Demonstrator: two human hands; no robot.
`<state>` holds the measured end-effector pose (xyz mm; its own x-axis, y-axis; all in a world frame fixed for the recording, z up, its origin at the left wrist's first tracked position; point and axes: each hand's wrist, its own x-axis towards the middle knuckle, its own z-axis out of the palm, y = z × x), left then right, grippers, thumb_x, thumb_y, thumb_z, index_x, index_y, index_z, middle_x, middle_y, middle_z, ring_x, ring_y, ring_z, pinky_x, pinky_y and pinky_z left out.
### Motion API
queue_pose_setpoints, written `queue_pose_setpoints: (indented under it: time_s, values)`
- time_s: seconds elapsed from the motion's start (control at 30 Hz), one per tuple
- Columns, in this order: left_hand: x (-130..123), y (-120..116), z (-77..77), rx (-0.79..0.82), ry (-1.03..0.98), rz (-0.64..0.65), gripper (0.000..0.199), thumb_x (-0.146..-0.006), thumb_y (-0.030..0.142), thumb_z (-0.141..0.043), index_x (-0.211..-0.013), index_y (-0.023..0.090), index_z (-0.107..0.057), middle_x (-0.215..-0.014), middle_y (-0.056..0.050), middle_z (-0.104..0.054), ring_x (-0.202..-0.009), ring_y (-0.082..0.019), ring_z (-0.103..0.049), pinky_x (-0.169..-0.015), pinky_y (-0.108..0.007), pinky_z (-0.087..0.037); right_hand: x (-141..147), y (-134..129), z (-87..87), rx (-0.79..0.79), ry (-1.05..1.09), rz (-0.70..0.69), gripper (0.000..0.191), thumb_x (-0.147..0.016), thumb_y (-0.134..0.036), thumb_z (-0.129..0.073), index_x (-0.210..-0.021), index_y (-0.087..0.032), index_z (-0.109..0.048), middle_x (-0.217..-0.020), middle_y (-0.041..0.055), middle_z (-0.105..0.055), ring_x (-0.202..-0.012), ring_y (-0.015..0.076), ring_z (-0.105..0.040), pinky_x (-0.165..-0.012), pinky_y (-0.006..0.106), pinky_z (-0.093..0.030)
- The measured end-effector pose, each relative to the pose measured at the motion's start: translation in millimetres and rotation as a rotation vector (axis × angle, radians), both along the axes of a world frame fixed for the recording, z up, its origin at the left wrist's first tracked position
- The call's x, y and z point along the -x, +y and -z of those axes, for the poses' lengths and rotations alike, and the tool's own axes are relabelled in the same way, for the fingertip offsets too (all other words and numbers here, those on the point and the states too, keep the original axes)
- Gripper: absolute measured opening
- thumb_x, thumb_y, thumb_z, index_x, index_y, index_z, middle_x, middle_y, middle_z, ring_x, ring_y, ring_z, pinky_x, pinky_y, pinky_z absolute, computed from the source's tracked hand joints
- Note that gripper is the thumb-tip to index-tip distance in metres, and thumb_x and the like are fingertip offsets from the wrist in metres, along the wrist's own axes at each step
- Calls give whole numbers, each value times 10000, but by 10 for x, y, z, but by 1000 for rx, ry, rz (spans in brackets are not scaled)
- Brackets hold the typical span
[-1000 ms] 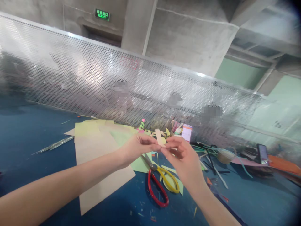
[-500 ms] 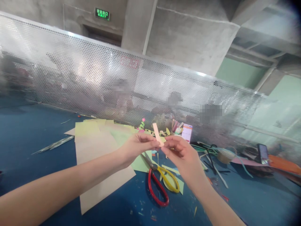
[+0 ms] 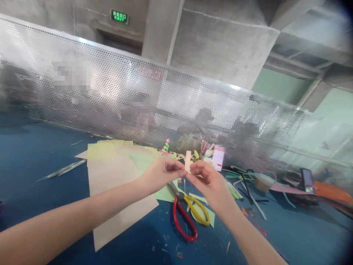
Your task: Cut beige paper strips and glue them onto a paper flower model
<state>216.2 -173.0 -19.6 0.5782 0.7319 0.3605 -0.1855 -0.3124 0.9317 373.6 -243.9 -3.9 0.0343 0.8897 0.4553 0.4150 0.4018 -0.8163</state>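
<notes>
A narrow pale pink paper strip (image 3: pixel 188 160) stands nearly upright between my hands, its lower end pinched by fingertips. My left hand (image 3: pixel 162 174) closes thumb and fingers on the strip's bottom from the left. From the right, my right hand (image 3: pixel 207 179) pinches the same lower end, fingers curled. Just below the hands lie scissors (image 3: pixel 180 206) with one red and one yellow handle, their blades pointing up-left and partly over green paper. Large cream sheets (image 3: pixel 110 191) spread under and beside my left forearm.
A perforated metal screen (image 3: pixel 110 81) runs behind the blue table (image 3: pixel 33 147). Metal tools (image 3: pixel 62 170) lie at left. A small paper tree (image 3: pixel 165 146), a lit phone (image 3: pixel 218 157), pipe cleaners (image 3: pixel 248 189), a tape roll (image 3: pixel 263 182) and another phone (image 3: pixel 307 179) stand or lie further back.
The paper strip has turned from leaning left to nearly upright and sits slightly lower. My right hand has shifted a little left, and my left hand has moved slightly.
</notes>
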Motion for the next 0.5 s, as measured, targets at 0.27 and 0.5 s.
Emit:
queue_pose_setpoints:
  time_s: [0.27, 0.5]
  values:
    - [8, -44, -14, 226, -84, 89, 171, -682, 289, -722, -788, 162, -681, -761, -9, -672, -745, -100, -592, -734, -229, -431, 32, 1, 39, -35, 132, 24, 222, -746, -293, -648, -866, -225, -474, -679, -48, -574, -631, 107, -591, -600, 222, -488]
    - [29, -56, -44, 136, -39, -6, 135, -693, 268, -702, -772, 159, -705, -728, -22, -688, -712, -117, -600, -713, -245, -452, 32, -22, 87, -352, -133, 125, 99, -784, -220, -615, -850, -234, -541, -882, 6, -583, -827, 150, -590, -740, 297, -501]
